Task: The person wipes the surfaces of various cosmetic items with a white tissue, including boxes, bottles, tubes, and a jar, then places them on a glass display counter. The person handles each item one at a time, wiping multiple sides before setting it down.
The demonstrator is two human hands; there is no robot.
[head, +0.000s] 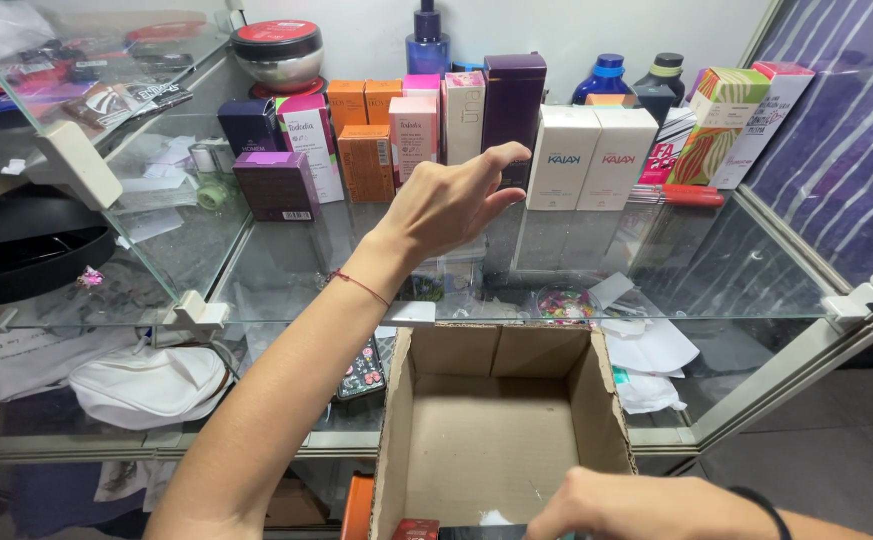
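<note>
Nearest, at the bottom edge of the view: right hand [646, 508] curled over the near rim of an open cardboard box [596, 410], knuckles up; grip unclear, fingers hidden past the frame edge. Thin dark band on that wrist. Box plain brown corrugated, flaps down inside, bare floor showing; a small red item [416, 528] at its near left corner.

Just beyond the box, under the front edge of the glass shelf [746, 270]: crumpled white paper [646, 360] on the right, a patterned phone case [361, 372] and a white cloth bag [151, 385] on the left, lower level.

Left hand [453, 200] stretched out over the middle of the glass shelf, fingers spread wide, holding nothing, thumb low, fingertips pointing at the row of cartons. Thin red string around the wrist. Forearm crossing the shelf's front edge on a diagonal.

Closest to those fingertips: a tall dark purple carton [513, 105], matte, rectangular, standing upright toward the back edge. Right of it, two white cartons [591, 158] side by side, touching. Left of it, a pale carton [464, 112], pink cartons [411, 130] and orange cartons [366, 150] packed tight. Small purple box [276, 185] standing alone nearer the left front.

Far back edge: blue bottle [604, 80], dark bottle [661, 85], tall blue pump bottle [426, 40], round silvery jar with red lid [278, 50]. Right back corner: striped green-and-orange carton [721, 125], leaning.
</note>
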